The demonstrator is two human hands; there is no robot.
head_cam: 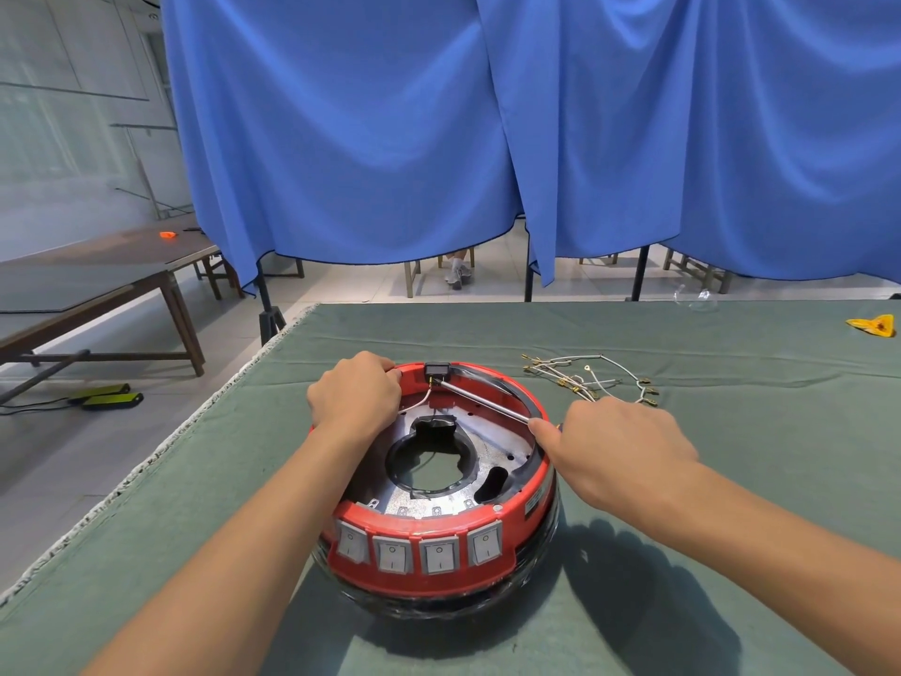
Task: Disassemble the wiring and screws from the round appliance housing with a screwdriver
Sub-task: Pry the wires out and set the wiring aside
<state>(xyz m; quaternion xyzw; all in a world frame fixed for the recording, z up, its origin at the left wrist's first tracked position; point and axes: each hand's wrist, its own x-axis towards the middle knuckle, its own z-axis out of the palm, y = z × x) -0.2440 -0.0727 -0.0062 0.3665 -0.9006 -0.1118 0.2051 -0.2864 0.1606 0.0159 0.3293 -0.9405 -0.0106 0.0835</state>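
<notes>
1. The round red housing (439, 485) sits on the green-covered bench (731, 480), nearer its left edge, its row of four rocker switches (419, 548) turned toward the person.
2. The left hand (356, 392) is curled over the housing's far-left rim, fingers gripping the edge beside a white wire (414, 404).
3. The right hand (614, 446) is closed round the screwdriver (482, 401); the handle is hidden in the fist, and the metal shaft slants up to a small black part (436, 369) on the far rim.
4. A bundle of loose wires (590, 378) lies on the cloth just beyond the right hand, toward the far edge.
</notes>
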